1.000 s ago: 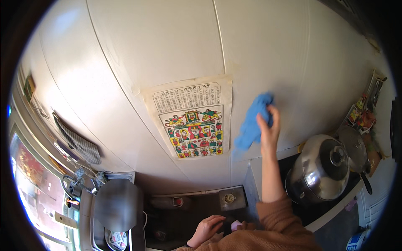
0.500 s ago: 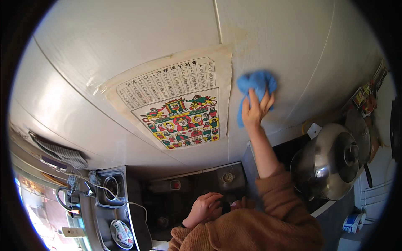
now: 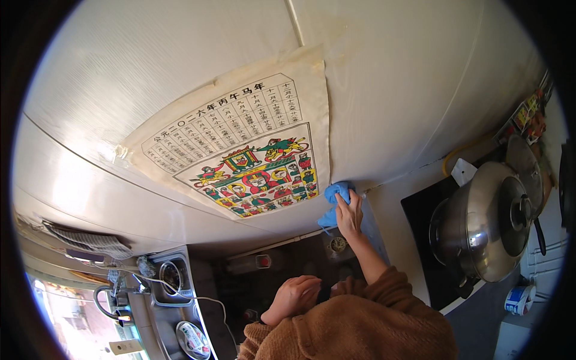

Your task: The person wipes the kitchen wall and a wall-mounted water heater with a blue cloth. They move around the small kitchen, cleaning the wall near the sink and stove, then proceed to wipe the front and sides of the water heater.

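Observation:
My right hand (image 3: pixel 350 217) presses a crumpled blue cloth (image 3: pixel 338 192) against the white wall (image 3: pixel 393 90), just past the lower right corner of the paper calendar (image 3: pixel 273 129). Part of the cloth hangs down below the fingers. The calendar, printed with a grid and colourful figures, is fixed flat on the wall with its upper edge wrinkled. My left hand (image 3: pixel 293 298) is held low near my body, its fingers bent and pressed together, with nothing visible in them.
To the right a large steel pot (image 3: pixel 480 228) with a lid stands on a black hob (image 3: pixel 420 216). At the lower left is a steel sink (image 3: pixel 161 294) with a cable running across it, beside a window (image 3: pixel 72 318). A small round clock-like object (image 3: pixel 338 244) sits below the cloth.
My right hand has slid the blue cloth down the wall and slightly left, from beside the calendar's upper half to its lower corner. My left hand stays low near my body.

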A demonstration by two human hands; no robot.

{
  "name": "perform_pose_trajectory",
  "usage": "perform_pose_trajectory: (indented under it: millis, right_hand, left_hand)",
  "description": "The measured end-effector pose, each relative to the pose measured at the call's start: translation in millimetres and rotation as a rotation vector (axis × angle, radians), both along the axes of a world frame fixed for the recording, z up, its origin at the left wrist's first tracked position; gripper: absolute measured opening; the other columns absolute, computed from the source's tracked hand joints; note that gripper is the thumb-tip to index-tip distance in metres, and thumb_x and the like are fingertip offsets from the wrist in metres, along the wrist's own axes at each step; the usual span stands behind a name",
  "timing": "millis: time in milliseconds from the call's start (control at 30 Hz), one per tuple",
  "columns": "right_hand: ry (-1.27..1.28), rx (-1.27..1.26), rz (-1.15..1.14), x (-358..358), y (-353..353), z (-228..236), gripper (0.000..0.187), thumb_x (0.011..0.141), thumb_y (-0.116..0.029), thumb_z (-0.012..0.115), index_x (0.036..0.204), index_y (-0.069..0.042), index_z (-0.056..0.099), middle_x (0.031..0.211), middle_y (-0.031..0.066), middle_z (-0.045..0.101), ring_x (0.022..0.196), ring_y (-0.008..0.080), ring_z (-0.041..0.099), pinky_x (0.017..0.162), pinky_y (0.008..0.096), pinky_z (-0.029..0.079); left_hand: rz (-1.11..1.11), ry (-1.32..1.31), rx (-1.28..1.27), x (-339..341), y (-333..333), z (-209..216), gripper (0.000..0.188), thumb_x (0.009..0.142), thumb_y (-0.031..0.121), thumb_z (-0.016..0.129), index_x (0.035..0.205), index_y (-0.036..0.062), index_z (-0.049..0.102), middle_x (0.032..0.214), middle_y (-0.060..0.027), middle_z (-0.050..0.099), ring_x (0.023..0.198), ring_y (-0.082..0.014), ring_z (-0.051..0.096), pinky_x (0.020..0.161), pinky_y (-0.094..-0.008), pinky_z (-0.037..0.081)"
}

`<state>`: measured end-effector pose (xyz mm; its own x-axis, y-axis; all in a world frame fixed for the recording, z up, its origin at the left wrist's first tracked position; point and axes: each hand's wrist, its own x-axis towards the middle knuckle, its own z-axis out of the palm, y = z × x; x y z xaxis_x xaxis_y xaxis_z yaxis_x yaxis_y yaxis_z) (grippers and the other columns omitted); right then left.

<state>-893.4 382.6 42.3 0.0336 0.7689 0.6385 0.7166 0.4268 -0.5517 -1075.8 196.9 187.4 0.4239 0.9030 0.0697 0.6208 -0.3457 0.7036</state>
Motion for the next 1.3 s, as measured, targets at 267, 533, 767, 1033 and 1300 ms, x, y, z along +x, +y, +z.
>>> perform_pose_trajectory:
  millis: [267,533,767,1033,1300]
  right_hand:
    - [-0.099,-0.195,-0.024,-7.2,-5.4,19.3,0.056,0.075,-0.011,0.067,0.129,-0.011,0.05,0.119,0.019,0.049,0.105,0.0404,0.049,0.084,0.0476,0.049]
    - [0.008,-0.276,0.001,-17.1,-17.4,21.9,0.058,0.075,-0.011,0.066,0.13,-0.007,0.047,0.116,0.0188,0.05,0.106,0.0393,0.05,0.082,0.0474,0.051]
    - [0.024,-0.277,-0.013,-20.4,-15.3,31.4,0.059,0.073,-0.009,0.066,0.13,-0.007,0.048,0.114,0.0189,0.05,0.105,0.039,0.05,0.081,0.0467,0.051]
    - [0.295,-0.185,-0.061,14.2,-20.7,30.4,0.057,0.073,-0.005,0.067,0.128,-0.004,0.052,0.116,0.0197,0.049,0.107,0.0391,0.052,0.087,0.0433,0.047]
    - [0.387,0.56,-0.118,21.8,74.2,270.7,0.04,0.086,-0.025,0.064,0.121,-0.006,0.058,0.133,0.0265,0.044,0.118,0.0465,0.04,0.1,0.0564,0.033]
  left_hand:
    - [-0.06,0.021,-0.036,-4.4,-2.9,-19.9,0.024,0.083,0.01,0.065,0.106,0.0053,0.064,0.098,-0.0089,0.065,0.083,-0.0288,0.064,0.076,-0.037,0.051]
    - [-0.107,0.059,-0.065,-3.8,-0.3,-17.0,0.026,0.083,0.01,0.065,0.108,0.006,0.064,0.101,-0.0083,0.064,0.086,-0.0286,0.064,0.079,-0.0375,0.05]
    - [-0.116,0.1,-0.07,-5.7,-1.9,-14.8,0.027,0.082,0.011,0.065,0.109,0.0068,0.063,0.103,-0.0075,0.063,0.087,-0.0286,0.064,0.079,-0.0377,0.05]
    - [-0.137,0.076,-0.013,-10.3,5.5,-3.7,0.033,0.081,0.012,0.066,0.113,0.0086,0.063,0.111,-0.0097,0.064,0.094,-0.03,0.063,0.082,-0.0388,0.049]
    - [0.459,0.248,0.382,-68.7,57.9,73.6,0.058,0.074,0.0,0.071,0.129,0.0097,0.057,0.143,-0.0208,0.04,0.131,-0.0383,0.04,0.106,-0.0478,0.035]
